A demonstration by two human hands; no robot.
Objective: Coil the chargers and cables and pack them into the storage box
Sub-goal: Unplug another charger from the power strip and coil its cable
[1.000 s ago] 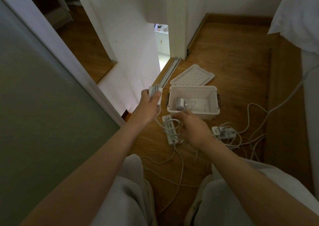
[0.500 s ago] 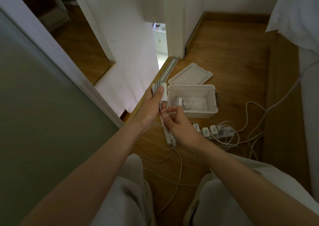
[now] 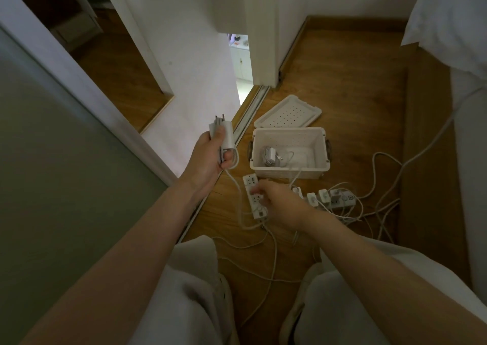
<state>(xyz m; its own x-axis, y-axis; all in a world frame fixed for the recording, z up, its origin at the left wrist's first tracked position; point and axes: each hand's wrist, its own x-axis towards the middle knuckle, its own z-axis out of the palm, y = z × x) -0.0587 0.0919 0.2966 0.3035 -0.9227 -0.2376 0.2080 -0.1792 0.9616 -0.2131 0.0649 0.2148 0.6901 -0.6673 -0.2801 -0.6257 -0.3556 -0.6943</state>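
the left hand [image 3: 210,157] is raised and holds a white rectangular plastic charger [image 3: 225,133]. the fingers are curled round its lower part, and the metal prongs stand up above the fingertips. below these fingers a thin white cable [image 3: 238,158] makes a small loop and then hangs down to the brown wooden floor [image 3: 329,81].

the right hand [image 3: 279,205] is lower, with the back of the hand up. its fingers are bent and reach over a long white plastic power strip [image 3: 250,186] that lies on the floor. the fingertips are hidden against the strip and the cables there, so i cannot tell if they pinch something or only touch.

just beyond the right fingertips stands the white perforated plastic storage box [image 3: 290,172], which is open. inside it lies a white charger with coiled cable [image 3: 270,156], in the part of the box nearer to the left hand. behind the box, farther from both hands, the flat white perforated lid [image 3: 288,112] lies on the floor.

to the outer side of the right hand there is a second white power strip with plugs in it [image 3: 342,199], and loose white cables [image 3: 274,252] spread on the floor under the right wrist.
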